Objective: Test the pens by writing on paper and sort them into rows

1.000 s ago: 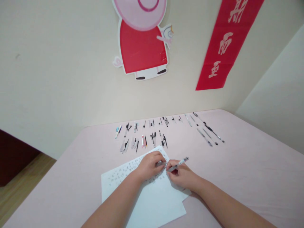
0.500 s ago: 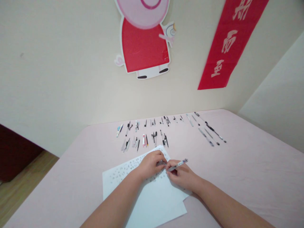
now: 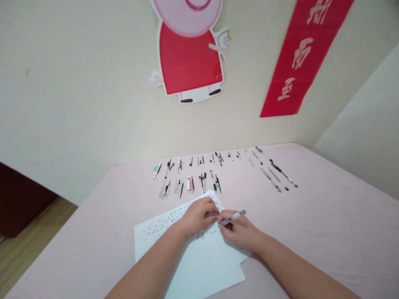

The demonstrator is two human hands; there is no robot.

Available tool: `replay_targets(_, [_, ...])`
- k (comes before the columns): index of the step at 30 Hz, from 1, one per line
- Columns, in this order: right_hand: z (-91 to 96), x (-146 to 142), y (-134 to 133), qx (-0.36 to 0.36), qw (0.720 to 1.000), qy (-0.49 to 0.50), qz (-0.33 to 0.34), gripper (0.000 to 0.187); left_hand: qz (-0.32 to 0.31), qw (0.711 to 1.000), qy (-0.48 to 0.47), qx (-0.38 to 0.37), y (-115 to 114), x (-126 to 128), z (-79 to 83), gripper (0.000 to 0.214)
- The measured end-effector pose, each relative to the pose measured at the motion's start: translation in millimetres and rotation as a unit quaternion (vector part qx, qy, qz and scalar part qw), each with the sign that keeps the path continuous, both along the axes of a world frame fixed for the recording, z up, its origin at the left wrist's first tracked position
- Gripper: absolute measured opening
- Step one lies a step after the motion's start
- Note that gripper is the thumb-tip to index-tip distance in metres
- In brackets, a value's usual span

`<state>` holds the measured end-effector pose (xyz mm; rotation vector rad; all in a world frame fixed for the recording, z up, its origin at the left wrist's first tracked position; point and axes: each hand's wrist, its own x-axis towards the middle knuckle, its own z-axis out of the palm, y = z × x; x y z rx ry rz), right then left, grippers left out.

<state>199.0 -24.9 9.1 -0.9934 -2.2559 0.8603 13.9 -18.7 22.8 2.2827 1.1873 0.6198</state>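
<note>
In my right hand (image 3: 238, 230) is a slim pen (image 3: 234, 217) with a pale, patterned barrel, pinched by the fingers and slanting up to the right. Its writing end is hidden by my fingers, beside the right part of the paper. My left hand (image 3: 199, 214) lies on the written sheet (image 3: 199, 272), fingers curled; a small greyish, see-through piece shows between thumb and fingers, too unclear to name. The two hands almost touch. Rows of dark handwriting cover the upper part of the sheet, and its lower part is blank. Another sheet's edge sticks out at the right.
Pens taken apart, with barrels, refills and caps (image 3: 202, 181), lie in two rows beyond the paper. Several longer pens (image 3: 283, 173) lie at the far right of the pink-covered table (image 3: 327, 232). Behind stands a wall with a cartoon pig cutout (image 3: 191, 58) and a red banner (image 3: 299, 62).
The top end of the pen has tipped slightly downward in my right hand. My left hand and the paper stay where they were.
</note>
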Motion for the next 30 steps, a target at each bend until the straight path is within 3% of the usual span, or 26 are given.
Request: replay_targets(30, [6.2,0.4,-1.0,-0.031,1.000,-0.002,-0.005,0.013,0.000,1.000,0.000,-0.003,-0.3,-0.4,0.1,0.011])
